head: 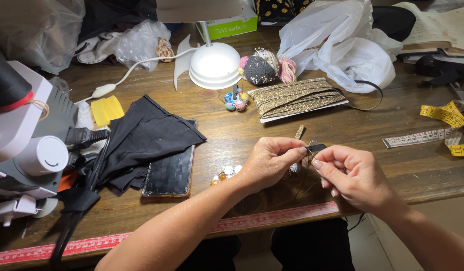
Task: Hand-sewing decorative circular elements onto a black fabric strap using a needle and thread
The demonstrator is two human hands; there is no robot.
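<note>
My left hand [269, 163] and my right hand [353, 175] meet above the front edge of the wooden table [242, 128]. Between their fingertips they pinch a short piece of gold glitter ribbon [298, 132] together with a small black strip [316, 147]. The ribbon's free end sticks up past my left thumb. A thin dark thread seems to hang below the hands. Just left of my left wrist lie a few small round beads [226, 173].
A card wound with gold ribbon [297, 98], a pincushion [259, 66] and a white lamp base [215, 65] stand behind. Black fabric [144, 133] covers a phone [170, 173]. A sewing machine [26, 145] fills the left; a yellow tape measure [450, 118] lies right, beside a white plastic bag [342, 42].
</note>
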